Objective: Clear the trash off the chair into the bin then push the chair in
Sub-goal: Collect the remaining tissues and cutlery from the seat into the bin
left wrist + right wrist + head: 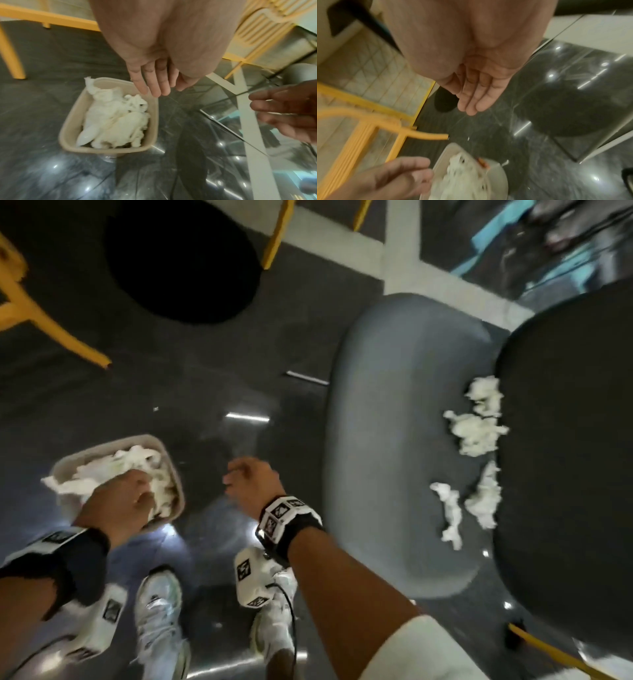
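Note:
The beige bin (pixel 161 446) stands on the dark glossy floor at lower left, heaped with crumpled white tissues (pixel 116 119). My left hand (pixel 120 501) hovers over its near corner, fingers (pixel 159 86) straight and holding nothing. My right hand (pixel 250 477) hangs just right of the bin, its fingers (pixel 474 101) relaxed and empty. The grey chair seat (pixel 394 440) lies to the right. Several white tissue scraps (pixel 476 429) sit along its right side, with a twisted one (pixel 448 515) nearer me.
A large black surface (pixel 568 440) overlaps the seat's right edge. Yellow chair legs (pixel 51 323) stand at the far left, and a black round shape (pixel 181 258) lies beyond the bin. My white shoes (pixel 157 604) are below the hands.

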Tool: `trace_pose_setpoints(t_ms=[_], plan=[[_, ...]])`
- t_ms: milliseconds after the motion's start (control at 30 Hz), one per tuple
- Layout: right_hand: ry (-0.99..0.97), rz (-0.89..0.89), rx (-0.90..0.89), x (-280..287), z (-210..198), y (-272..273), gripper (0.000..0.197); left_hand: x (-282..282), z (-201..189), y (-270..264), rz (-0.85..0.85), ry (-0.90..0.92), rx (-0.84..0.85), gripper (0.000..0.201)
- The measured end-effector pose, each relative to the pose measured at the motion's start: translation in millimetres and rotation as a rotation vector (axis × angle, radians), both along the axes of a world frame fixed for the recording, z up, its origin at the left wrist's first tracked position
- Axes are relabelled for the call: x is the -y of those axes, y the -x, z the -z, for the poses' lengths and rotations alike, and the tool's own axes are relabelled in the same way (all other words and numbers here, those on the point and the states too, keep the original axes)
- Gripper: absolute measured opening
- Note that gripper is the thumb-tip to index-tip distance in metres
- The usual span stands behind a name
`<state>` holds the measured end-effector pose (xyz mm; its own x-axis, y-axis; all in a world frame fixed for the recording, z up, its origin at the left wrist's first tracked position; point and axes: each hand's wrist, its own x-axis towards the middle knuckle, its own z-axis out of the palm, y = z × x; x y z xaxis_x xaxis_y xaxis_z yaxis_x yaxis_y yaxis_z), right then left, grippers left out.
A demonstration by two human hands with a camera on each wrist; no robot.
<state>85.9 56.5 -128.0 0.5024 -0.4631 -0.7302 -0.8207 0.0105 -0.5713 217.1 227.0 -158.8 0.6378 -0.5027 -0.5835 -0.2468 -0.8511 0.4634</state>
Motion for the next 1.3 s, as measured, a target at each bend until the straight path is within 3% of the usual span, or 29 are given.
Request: trace_pose_setpoints(t_ms=[167, 333, 500, 733, 867, 1067, 1200, 1300], plan=[[0.055, 0.430, 0.088, 94, -34, 99, 0.018, 107, -64, 53, 0.195, 0.177, -0.088, 0.014], [0.222, 0.613, 0.112, 158, -61, 200, 0.030, 216, -102, 129, 0.470, 0.347, -0.043, 0.019], [0.332, 0.740, 0.041, 215, -73, 293, 0.021, 311, -105, 242, 0.885, 0.270, -0.076, 0.039], [0.442, 0.569, -0.083, 288, -90, 356, 0.024, 383, -95, 357, 1.188, 0.202, 0.041, 0.066], [0.529, 0.306, -0.205, 316, -85, 367, 0.038, 388, -69, 385, 1.411, 0.106, 0.117, 0.075], [0.466, -0.005, -0.328, 323, -67, 379, 0.087, 375, -45, 375, 1.303, 0.297, 0.170, 0.027], [0.367, -0.073, -0.444, 318, -54, 380, 0.104, 375, -38, 337, 1.149, 0.407, 0.051, 0.041], [0.411, -0.089, -0.513, 304, -50, 377, 0.084, 375, -35, 311, 0.991, 0.399, -0.021, 0.043]])
